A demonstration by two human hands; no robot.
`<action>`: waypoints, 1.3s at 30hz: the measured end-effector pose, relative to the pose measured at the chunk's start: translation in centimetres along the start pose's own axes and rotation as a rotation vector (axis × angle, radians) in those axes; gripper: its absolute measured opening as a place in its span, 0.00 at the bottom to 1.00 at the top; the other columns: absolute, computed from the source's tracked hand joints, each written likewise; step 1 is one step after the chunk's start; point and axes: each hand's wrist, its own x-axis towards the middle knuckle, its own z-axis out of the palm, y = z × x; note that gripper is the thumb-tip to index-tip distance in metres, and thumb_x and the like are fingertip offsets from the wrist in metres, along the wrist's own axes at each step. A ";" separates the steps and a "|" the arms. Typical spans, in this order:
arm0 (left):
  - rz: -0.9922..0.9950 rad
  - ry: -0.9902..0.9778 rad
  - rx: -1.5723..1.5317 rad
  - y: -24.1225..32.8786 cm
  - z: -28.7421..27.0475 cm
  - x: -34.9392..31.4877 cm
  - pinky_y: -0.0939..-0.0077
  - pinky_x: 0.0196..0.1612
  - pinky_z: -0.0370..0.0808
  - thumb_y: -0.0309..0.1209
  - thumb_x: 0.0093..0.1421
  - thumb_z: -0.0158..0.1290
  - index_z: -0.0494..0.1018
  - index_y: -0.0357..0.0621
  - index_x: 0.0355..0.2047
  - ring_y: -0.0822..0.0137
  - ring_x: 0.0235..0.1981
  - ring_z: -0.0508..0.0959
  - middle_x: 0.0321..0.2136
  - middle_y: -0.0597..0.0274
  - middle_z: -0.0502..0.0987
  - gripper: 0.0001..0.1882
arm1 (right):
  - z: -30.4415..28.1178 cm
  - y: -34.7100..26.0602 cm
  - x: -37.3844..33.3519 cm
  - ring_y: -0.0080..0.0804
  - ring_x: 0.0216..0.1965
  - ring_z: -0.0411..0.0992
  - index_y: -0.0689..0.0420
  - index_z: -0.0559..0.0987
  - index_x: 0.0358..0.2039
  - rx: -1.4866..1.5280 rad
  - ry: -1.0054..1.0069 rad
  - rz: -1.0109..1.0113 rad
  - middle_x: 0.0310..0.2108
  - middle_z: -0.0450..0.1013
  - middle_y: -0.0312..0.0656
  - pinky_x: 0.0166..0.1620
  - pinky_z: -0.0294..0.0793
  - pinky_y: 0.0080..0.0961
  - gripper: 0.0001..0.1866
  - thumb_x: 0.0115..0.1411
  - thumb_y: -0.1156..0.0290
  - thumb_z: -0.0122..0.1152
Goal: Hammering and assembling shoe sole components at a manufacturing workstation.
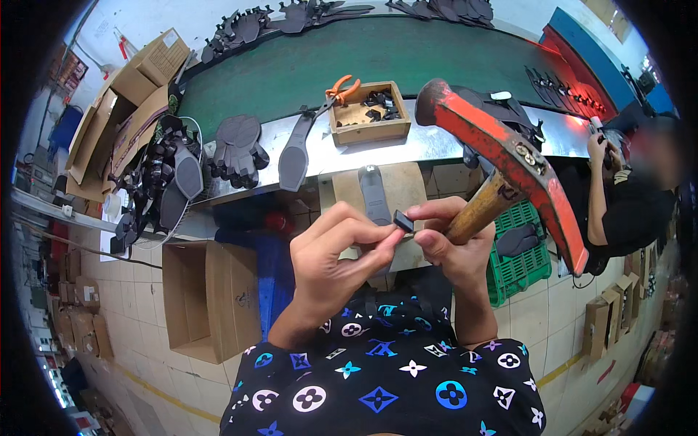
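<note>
A small black block-shaped piece [403, 221] is pinched by the fingertips of my left hand [334, 243]. My right hand [465, 254] grips the wooden handle of a hammer [502, 138] with a worn red head, raised to the right. Its thumb and forefinger also reach the black piece. Just beyond my fingers, a dark grey shoe sole [373, 195] lies on a wooden board [407, 185], partly hidden by my hands. Farther off, a wooden box [372, 132] holds several small black pieces, and orange-handled pliers [342, 91] lean on its left side.
Piled soles [238, 145] and a single sole [294, 156] lie on the bench's metal edge, before a green conveyor belt [291, 69]. A wire basket of soles [182, 174] and a cardboard box [207, 298] are left. Right are a green crate [520, 269] and a co-worker [632, 196].
</note>
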 end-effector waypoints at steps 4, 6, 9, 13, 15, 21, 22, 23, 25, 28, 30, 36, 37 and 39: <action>0.134 -0.027 0.060 -0.1 0.2 -0.8 0.81 0.24 0.73 0.18 0.48 0.67 0.79 0.35 0.30 0.74 0.22 0.76 0.23 0.62 0.74 0.09 | 0.5 -0.1 -1.1 0.10 0.17 0.59 0.64 0.82 0.39 0.013 0.001 -0.007 0.16 0.66 0.25 0.21 0.54 0.12 0.14 0.54 0.71 0.74; 0.155 -0.027 0.084 0.0 0.3 -1.1 0.80 0.24 0.74 0.18 0.48 0.67 0.78 0.35 0.30 0.73 0.22 0.77 0.24 0.61 0.74 0.09 | 0.6 0.1 -1.5 0.09 0.16 0.58 0.64 0.82 0.39 -0.027 0.031 -0.015 0.14 0.64 0.24 0.20 0.52 0.12 0.13 0.54 0.75 0.72; 0.183 -0.044 0.124 -0.1 0.2 -1.8 0.78 0.24 0.75 0.18 0.47 0.67 0.77 0.35 0.30 0.71 0.22 0.77 0.24 0.61 0.74 0.10 | 0.6 0.3 -2.1 0.09 0.16 0.59 0.64 0.82 0.40 -0.002 0.020 -0.003 0.15 0.65 0.25 0.20 0.52 0.13 0.12 0.54 0.77 0.71; 0.229 -0.051 0.166 -0.6 0.2 -2.8 0.76 0.24 0.75 0.20 0.48 0.67 0.75 0.35 0.28 0.67 0.21 0.77 0.24 0.60 0.72 0.11 | 0.2 1.0 -3.1 0.09 0.17 0.59 0.64 0.81 0.40 0.019 -0.028 0.030 0.15 0.65 0.25 0.21 0.52 0.12 0.13 0.54 0.77 0.71; 0.237 -0.081 0.205 -0.7 0.2 -3.1 0.77 0.23 0.73 0.19 0.46 0.67 0.76 0.35 0.27 0.69 0.22 0.77 0.23 0.59 0.74 0.10 | 0.2 0.9 -3.4 0.09 0.17 0.60 0.64 0.81 0.40 -0.050 -0.035 0.061 0.15 0.65 0.25 0.21 0.53 0.12 0.13 0.54 0.78 0.71; 0.324 -0.126 0.325 -1.9 0.5 -3.6 0.76 0.21 0.71 0.18 0.45 0.68 0.75 0.35 0.27 0.67 0.20 0.76 0.22 0.59 0.73 0.11 | 0.1 1.2 -3.9 0.09 0.18 0.63 0.64 0.80 0.40 -0.078 -0.017 0.195 0.18 0.70 0.28 0.21 0.58 0.13 0.13 0.54 0.76 0.71; 0.347 -0.151 0.363 -2.0 0.6 -3.7 0.75 0.21 0.71 0.19 0.45 0.68 0.75 0.36 0.27 0.66 0.20 0.76 0.22 0.59 0.73 0.12 | 0.2 1.4 -4.0 0.09 0.18 0.63 0.64 0.80 0.40 -0.080 -0.010 0.197 0.18 0.70 0.28 0.21 0.58 0.13 0.13 0.54 0.76 0.71; 0.349 -0.155 0.358 -2.0 0.7 -3.8 0.75 0.21 0.71 0.19 0.45 0.68 0.75 0.36 0.27 0.66 0.20 0.76 0.22 0.59 0.73 0.12 | 0.3 1.7 -4.2 0.09 0.19 0.64 0.64 0.80 0.40 -0.056 0.011 0.183 0.19 0.71 0.29 0.21 0.58 0.12 0.13 0.54 0.75 0.71; 0.403 -0.191 0.418 -2.2 0.8 -4.2 0.72 0.23 0.71 0.22 0.52 0.62 0.72 0.36 0.27 0.64 0.22 0.74 0.24 0.61 0.68 0.08 | 0.4 1.7 -4.3 0.10 0.19 0.65 0.64 0.81 0.40 -0.032 0.026 0.160 0.20 0.73 0.29 0.21 0.59 0.12 0.14 0.54 0.74 0.72; 0.369 -0.248 0.445 -3.2 0.8 -4.5 0.71 0.25 0.72 0.26 0.53 0.63 0.72 0.37 0.28 0.62 0.24 0.76 0.25 0.59 0.69 0.09 | 0.5 1.6 -4.1 0.10 0.19 0.66 0.63 0.81 0.39 -0.077 0.037 0.228 0.21 0.74 0.30 0.23 0.60 0.10 0.13 0.55 0.72 0.71; 0.299 -0.217 0.387 -4.7 0.9 -4.0 0.69 0.26 0.73 0.28 0.53 0.63 0.72 0.37 0.29 0.60 0.26 0.77 0.26 0.57 0.70 0.11 | 0.2 2.6 -4.0 0.09 0.18 0.63 0.61 0.82 0.39 -0.128 0.056 0.242 0.18 0.70 0.27 0.22 0.58 0.11 0.11 0.56 0.72 0.70; -0.155 -0.128 0.478 -15.1 2.2 -0.6 0.61 0.41 0.75 0.39 0.53 0.65 0.73 0.36 0.37 0.49 0.36 0.79 0.39 0.51 0.75 0.21 | -2.0 5.4 -1.5 0.10 0.13 0.60 0.61 0.80 0.40 -0.197 0.073 0.214 0.16 0.67 0.25 0.16 0.54 0.13 0.10 0.59 0.72 0.66; -0.090 -0.052 0.431 -17.3 2.6 0.2 0.62 0.43 0.75 0.39 0.54 0.65 0.74 0.35 0.39 0.49 0.38 0.79 0.40 0.50 0.77 0.21 | -1.7 5.8 -0.7 0.10 0.13 0.60 0.61 0.80 0.40 -0.187 0.064 0.240 0.16 0.66 0.25 0.16 0.53 0.13 0.10 0.60 0.72 0.65; -0.016 0.024 0.375 -20.4 3.7 1.0 0.63 0.45 0.75 0.38 0.54 0.65 0.75 0.34 0.41 0.49 0.39 0.80 0.41 0.49 0.78 0.21 | -1.6 7.5 0.9 0.10 0.13 0.60 0.61 0.80 0.41 -0.186 0.053 0.231 0.16 0.66 0.25 0.16 0.53 0.13 0.11 0.60 0.71 0.65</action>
